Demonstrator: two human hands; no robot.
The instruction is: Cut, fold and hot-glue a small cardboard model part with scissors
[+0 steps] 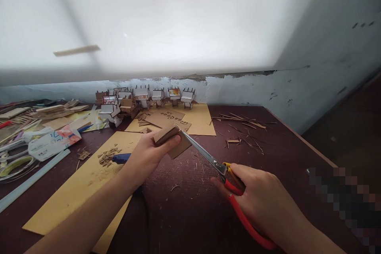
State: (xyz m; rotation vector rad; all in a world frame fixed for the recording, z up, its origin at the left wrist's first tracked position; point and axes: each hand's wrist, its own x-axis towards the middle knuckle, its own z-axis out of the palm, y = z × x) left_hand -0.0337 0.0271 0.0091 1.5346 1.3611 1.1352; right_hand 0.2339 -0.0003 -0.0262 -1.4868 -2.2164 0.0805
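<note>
My left hand point(151, 152) grips a folded piece of brown cardboard point(180, 147), thumb on its near face and fingers behind it. In my right hand point(256, 186) is a pair of scissors point(205, 152) with red and yellow handles. Their blades point up and left, and the tips meet the upper edge of the cardboard near my left thumb. Whether the blades have cut into it I cannot tell. Beneath my left wrist lies a blue tool point(121, 158), mostly hidden, its tip by a heap of small cardboard bits point(108, 155).
Several small cardboard models point(143, 97) stand along the wall. Yellow sheets point(71, 200) lie on the dark table point(184, 222), with printed cardboard point(166, 119) on the far one. Tape rolls point(18, 166) and a pale strip point(35, 180) are at left, thin cardboard offcuts point(241, 119) at right.
</note>
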